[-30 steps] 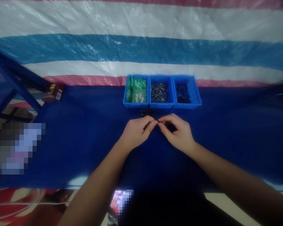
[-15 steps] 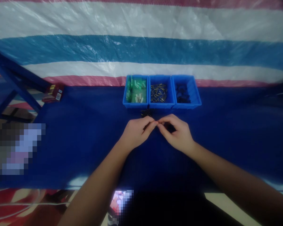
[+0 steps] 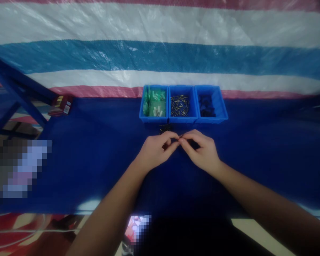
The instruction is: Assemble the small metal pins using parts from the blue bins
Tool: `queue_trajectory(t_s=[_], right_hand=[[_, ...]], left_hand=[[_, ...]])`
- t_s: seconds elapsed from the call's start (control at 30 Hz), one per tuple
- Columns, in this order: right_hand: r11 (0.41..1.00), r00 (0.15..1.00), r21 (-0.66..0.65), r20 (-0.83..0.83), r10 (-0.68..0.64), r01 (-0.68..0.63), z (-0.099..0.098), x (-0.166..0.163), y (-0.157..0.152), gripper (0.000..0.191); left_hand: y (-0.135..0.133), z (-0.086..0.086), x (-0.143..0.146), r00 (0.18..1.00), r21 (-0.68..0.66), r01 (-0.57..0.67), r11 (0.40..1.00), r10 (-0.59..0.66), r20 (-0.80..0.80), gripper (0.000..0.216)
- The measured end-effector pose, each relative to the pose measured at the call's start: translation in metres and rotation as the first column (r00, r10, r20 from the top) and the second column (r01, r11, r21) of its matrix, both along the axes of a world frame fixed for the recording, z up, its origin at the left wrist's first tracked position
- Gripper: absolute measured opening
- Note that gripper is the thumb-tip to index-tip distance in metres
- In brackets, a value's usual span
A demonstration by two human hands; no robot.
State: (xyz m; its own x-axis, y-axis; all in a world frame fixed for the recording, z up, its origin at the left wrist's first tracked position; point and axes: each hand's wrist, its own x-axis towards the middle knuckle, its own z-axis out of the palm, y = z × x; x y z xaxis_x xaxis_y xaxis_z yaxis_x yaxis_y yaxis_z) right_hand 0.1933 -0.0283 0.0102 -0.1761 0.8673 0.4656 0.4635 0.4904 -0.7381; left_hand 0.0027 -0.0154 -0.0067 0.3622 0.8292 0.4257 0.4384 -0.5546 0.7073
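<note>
The left hand point(image 3: 155, 152) rounds its pinch, seemingly a small regrip in fiddly work! It meets the right hand point(image 3: 202, 150), both pinched narrow on a tiny, mostly hidden piece point(image 3: 181, 136), near the bins point(image 3: 183, 119).

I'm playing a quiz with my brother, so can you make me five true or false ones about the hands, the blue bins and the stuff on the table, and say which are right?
1. The left hand and right hand come together at the fingertips. True.
2. The green bags are in the right bin. False: they are in the left bin; the right one holds dark pieces.
3. The middle bin holds thin gold-and-dark pieces. True.
4. The reddish box is at the right end of the table. False: it is at the left end.
5. A small dark pile lies between the bins and the hands. True.
</note>
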Motion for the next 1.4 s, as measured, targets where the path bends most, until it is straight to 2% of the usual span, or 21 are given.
queue_trajectory(t_s=[0.3, 0.43, 0.57, 0.8, 0.93, 1.0, 1.07, 1.13, 1.2, 1.3, 1.4], right_hand=[[0.996, 0.998, -0.084, -0.037, -0.046, 0.043, 0.0, 0.001, -0.002, 0.005], [0.994, 0.998, -0.103, -0.03, -0.047, 0.044, 0.0, 0.003, -0.002, 0.013], [0.993, 1.0, -0.12, -0.012, -0.008, 0.007, 0.0, 0.004, -0.002, 0.023], [0.995, 0.994, -0.076, 0.09, 0.069, -0.062, 0.002, 0.005, -0.002, 0.02], [0.977, 0.99, -0.161, 0.017, 0.142, -0.137, 0.006, 0.003, -0.005, 0.029], [0.965, 0.992, -0.239, -0.089, 0.085, -0.104, 0.005, 0.003, -0.005, 0.032], [0.949, 0.969, -0.315, -0.233, -0.081, 0.004, 0.003, 0.004, -0.001, 0.034], [0.917, 0.887, -0.378, -0.368, -0.279, 0.132, -0.001, 0.007, 0.006, 0.036], [0.883, 0.789, -0.423, -0.463, -0.403, 0.203, -0.005, 0.012, 0.015, 0.037], [0.883, 0.756, -0.414, -0.499, -0.424, 0.222, -0.009, 0.017, 0.022, 0.036], [0.92, 0.859, -0.329, -0.385, -0.338, 0.215, -0.008, 0.016, 0.019, 0.028]], left_hand=[[0.001, 0.005, -0.001, 0.999, -0.077, -0.014, 0.997, 0.01, -0.051, 0.017], [0.0, 0.004, -0.001, 0.999, -0.071, 0.012, 0.997, -0.015, -0.035, 0.02], [0.0, 0.006, -0.001, 0.998, -0.05, 0.031, 0.998, -0.034, -0.048, 0.012], [0.004, 0.008, -0.005, 0.994, -0.071, 0.044, 0.997, -0.051, -0.101, 0.025], [0.005, 0.007, -0.006, 0.992, -0.073, 0.067, 0.995, -0.075, -0.105, 0.034], [0.005, 0.007, -0.007, 0.991, -0.07, 0.063, 0.996, -0.071, -0.112, 0.037], [0.004, 0.008, -0.007, 0.993, -0.067, 0.042, 0.997, -0.05, -0.112, 0.036], [0.004, 0.01, -0.007, 0.994, -0.065, 0.014, 0.998, -0.021, -0.108, 0.035], [0.004, 0.011, -0.007, 0.995, -0.062, -0.006, 0.998, -0.001, -0.103, 0.034], [0.003, 0.011, -0.006, 0.995, -0.039, -0.025, 0.999, 0.022, -0.092, 0.034], [0.001, 0.011, -0.005, 0.995, 0.0, -0.08, 0.997, 0.08, -0.056, 0.032]])
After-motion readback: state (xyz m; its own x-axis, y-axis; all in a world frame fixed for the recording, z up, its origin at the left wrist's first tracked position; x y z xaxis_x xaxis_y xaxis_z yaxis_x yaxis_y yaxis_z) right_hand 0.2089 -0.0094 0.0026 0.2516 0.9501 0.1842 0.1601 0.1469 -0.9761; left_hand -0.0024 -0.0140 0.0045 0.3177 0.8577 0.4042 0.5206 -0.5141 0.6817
